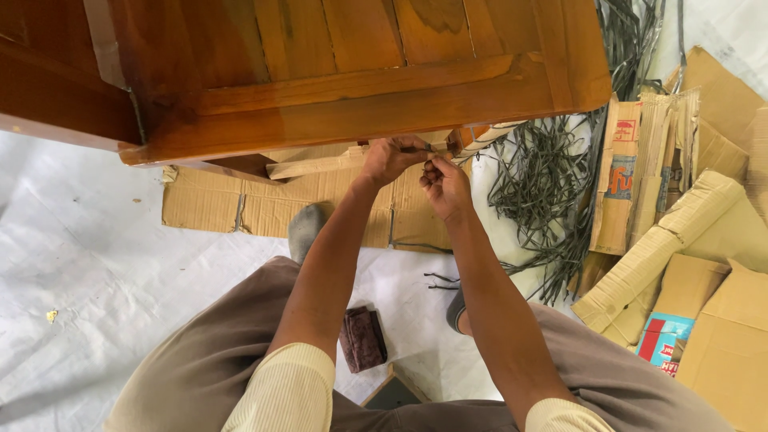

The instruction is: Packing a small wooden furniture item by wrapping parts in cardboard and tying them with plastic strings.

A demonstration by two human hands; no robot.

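A varnished wooden cabinet point(344, 72) fills the top of the view, with one leg wrapped in cardboard point(480, 136) under its lower edge. My left hand point(392, 158) is closed on a thin grey strap point(424, 149) just below the cabinet's edge. My right hand point(445, 186) pinches the same strap right beside it, fingers touching the left hand. Both forearms reach up from my lap, and cream sleeves show at the bottom. The strap's far end is hidden behind the wrapped leg.
A flat cardboard sheet point(240, 210) lies on the white floor covering point(80, 256) under the cabinet. A tangle of grey straps point(544, 184) sits to the right, next to piled cardboard pieces point(688, 232). A dark brown cloth point(362, 338) lies between my knees.
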